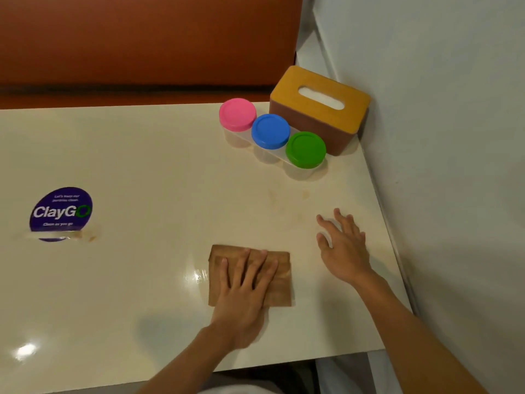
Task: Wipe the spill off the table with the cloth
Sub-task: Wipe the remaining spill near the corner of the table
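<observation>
A folded brown cloth (279,277) lies flat on the cream table (142,166), near the front edge. My left hand (244,291) presses down on it, fingers spread over its middle. My right hand (342,245) rests flat on the bare table to the right of the cloth, fingers apart, holding nothing. Faint yellowish stains (304,194) mark the table beyond my right hand. A wet sheen (196,275) shows just left of the cloth.
Three clear jars with pink (237,114), blue (270,131) and green (305,149) lids stand at the back right, beside a tissue box (318,109) against the wall (440,137). A purple ClayGo sticker (61,211) sits at left. An orange bench (142,38) lies behind.
</observation>
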